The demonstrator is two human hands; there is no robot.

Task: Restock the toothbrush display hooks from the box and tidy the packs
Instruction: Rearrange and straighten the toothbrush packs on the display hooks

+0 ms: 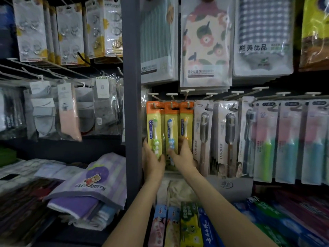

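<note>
Holding green pack (154,129), left hand (152,162) grip curled; right hand (183,154) covers blue pack (171,129) bottom, grip unclear.

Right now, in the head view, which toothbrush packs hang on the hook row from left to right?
Orange pack with green brush → blue brush pack → yellow brush pack → two grey-brush packs → pastel packs.
</note>
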